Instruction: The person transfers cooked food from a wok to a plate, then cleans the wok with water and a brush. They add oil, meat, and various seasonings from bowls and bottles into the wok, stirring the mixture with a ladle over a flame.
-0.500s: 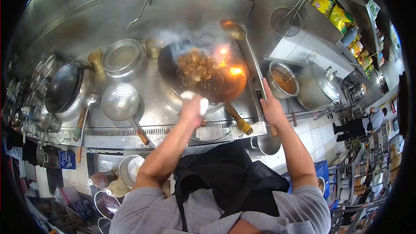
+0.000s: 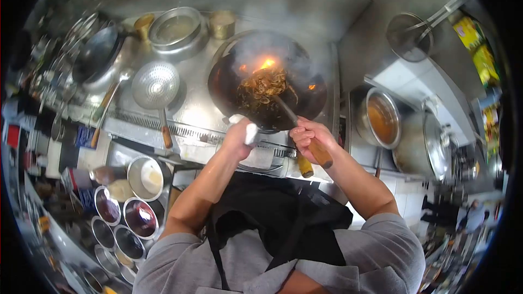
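Note:
A large dark wok (image 2: 223, 84) sits on the stove with browned food (image 2: 264, 83) in it, and flames and smoke rise at its middle. At the wok's near-left rim my left hand (image 2: 237, 135) is closed round a white cloth (image 2: 250, 130); the cloth and fingers hide the part of the rim beneath. My right hand (image 2: 313, 139) grips a ladle (image 2: 287, 110) by its long handle, near the wooden end. The ladle's handle slants into the wok, and its bowl is hidden among the food.
A perforated strainer (image 2: 156, 85) lies left of the wok, below a metal pot (image 2: 175, 28). A bowl of orange-brown liquid (image 2: 383, 118) and a lidded pot (image 2: 417, 147) stand to the right. Several steel containers (image 2: 140, 218) are at lower left. A person (image 2: 473, 216) stands far right.
My right hand has moved left, bringing the ladle from beside the wok down into the food. The food has shifted in the wok and the flames sit further left. The view has turned.

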`<move>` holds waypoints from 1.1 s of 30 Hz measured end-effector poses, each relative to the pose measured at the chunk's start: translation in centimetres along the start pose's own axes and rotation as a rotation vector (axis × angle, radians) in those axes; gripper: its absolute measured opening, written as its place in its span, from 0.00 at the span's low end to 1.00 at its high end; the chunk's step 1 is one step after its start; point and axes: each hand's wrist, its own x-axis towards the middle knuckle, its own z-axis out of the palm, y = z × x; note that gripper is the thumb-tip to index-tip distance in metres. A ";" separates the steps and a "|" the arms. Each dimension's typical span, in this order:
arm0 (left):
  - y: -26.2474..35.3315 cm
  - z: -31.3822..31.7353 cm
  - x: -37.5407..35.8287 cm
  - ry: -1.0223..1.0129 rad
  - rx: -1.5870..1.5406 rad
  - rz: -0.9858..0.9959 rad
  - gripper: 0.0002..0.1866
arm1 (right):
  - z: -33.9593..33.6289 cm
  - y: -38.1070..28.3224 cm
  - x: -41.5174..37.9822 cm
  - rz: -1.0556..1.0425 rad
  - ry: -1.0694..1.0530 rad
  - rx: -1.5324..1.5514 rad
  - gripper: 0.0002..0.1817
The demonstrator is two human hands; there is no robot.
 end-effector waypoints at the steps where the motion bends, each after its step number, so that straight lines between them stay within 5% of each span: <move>1: -0.2 1.9 -2.2 0.066 -0.066 0.043 0.05 | -0.2 -1.0 -0.9 0.024 -0.010 -0.112 0.14; 2: -1.7 1.8 -2.0 0.201 -0.100 0.044 0.07 | -0.5 -2.0 -1.9 0.046 -0.024 -0.224 0.16; 3: -3.0 0.6 -1.9 0.156 -0.086 0.059 0.07 | -0.7 -2.8 -2.7 0.078 -0.036 -0.327 0.26; 7: -5.7 -0.7 -6.8 0.221 -0.175 0.256 0.04 | 0.9 -5.7 -4.4 0.170 -0.042 -0.623 0.40; 14: -14.9 -2.9 -23.8 0.471 -0.279 0.705 0.08 | 4.2 -2.4 -5.7 0.570 -0.514 -0.863 0.37; 20: -26.5 -2.8 -34.2 0.870 -0.565 1.079 0.07 | 7.1 8.9 -8.0 1.033 -0.764 -0.901 0.34; 27: -44.1 0.0 -42.9 1.154 -0.801 1.408 0.08 | 5.4 23.9 -16.3 1.550 -0.802 -1.070 0.30; 33: -55.9 3.5 -47.8 1.595 -0.975 1.445 0.08 | -0.4 36.1 -24.2 1.937 -0.733 -1.188 0.23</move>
